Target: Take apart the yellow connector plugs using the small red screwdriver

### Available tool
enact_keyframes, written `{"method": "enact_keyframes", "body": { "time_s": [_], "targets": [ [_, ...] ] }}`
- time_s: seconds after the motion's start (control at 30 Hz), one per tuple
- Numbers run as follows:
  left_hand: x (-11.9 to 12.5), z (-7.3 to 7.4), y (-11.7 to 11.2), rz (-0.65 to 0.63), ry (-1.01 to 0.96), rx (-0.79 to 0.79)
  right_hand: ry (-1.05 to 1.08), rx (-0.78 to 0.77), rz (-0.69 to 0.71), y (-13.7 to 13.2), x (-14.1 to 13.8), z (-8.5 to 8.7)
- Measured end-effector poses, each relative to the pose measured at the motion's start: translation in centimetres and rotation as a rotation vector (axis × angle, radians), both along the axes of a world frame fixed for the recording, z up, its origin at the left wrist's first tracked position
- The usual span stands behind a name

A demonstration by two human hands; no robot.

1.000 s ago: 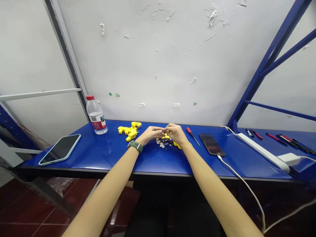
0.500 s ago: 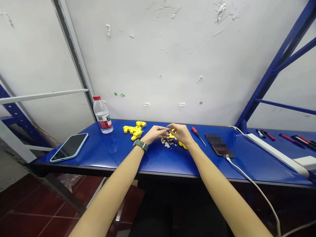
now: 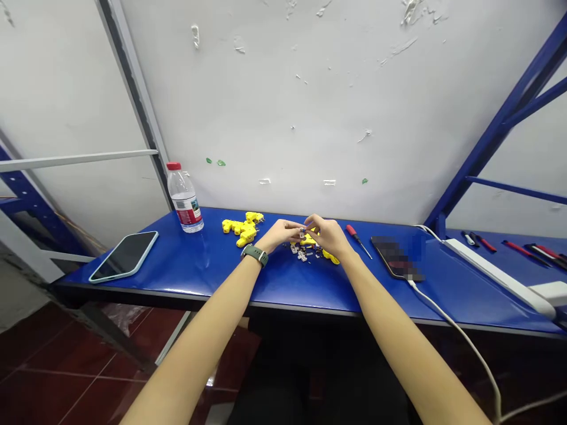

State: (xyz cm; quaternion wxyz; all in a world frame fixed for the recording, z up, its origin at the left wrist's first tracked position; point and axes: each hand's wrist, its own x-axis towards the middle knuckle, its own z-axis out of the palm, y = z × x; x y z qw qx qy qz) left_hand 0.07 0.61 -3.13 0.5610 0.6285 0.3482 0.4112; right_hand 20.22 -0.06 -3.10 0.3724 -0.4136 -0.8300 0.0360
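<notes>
My left hand [image 3: 280,232] and my right hand [image 3: 326,234] meet over the middle of the blue table [image 3: 212,271], fingers pinched together on a small dark and white part [image 3: 302,232] between them. A green watch [image 3: 255,254] sits on my left wrist. Under the hands lie several small grey and white parts [image 3: 303,254] and a yellow plastic piece [image 3: 330,257]. A larger cluster of yellow plastic pieces [image 3: 243,228] lies just left of my left hand.
A water bottle [image 3: 184,198] with a red cap stands at the back left. A phone [image 3: 124,255] lies at the left edge. A red screwdriver [image 3: 357,238], a second phone [image 3: 397,259] on a white cable, a power strip [image 3: 494,273] and pens [image 3: 527,249] lie to the right.
The camera view has shifted slightly right and up, so things sit lower left in frame. Both hands stay pinched together at the same spot over the small parts.
</notes>
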Motion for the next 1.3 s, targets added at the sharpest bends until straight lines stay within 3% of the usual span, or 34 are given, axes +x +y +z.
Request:
{"method": "enact_keyframes", "body": {
  "time_s": [0.27,0.5,0.77,1.17,1.3],
  "targets": [
    [-0.1,-0.3,0.3,0.0,0.02,0.027,-0.191,0.034,-0.084,-0.9,-0.7,1.0],
    [-0.3,-0.2,0.5,-0.036,-0.001,0.052,0.009,0.095,0.01,0.1,0.2,0.3],
    [-0.2,-0.1,0.6,-0.047,0.023,0.081,0.041,0.089,0.102,0.5,0.5,0.2],
    [-0.5,-0.4,0.5,0.065,0.069,0.083,0.013,-0.007,0.094,0.7,0.3,0.0],
    [-0.8,-0.3,0.7,0.127,0.014,0.046,0.081,0.017,-0.036,1.2,1.3,0.1]
  ]
}}
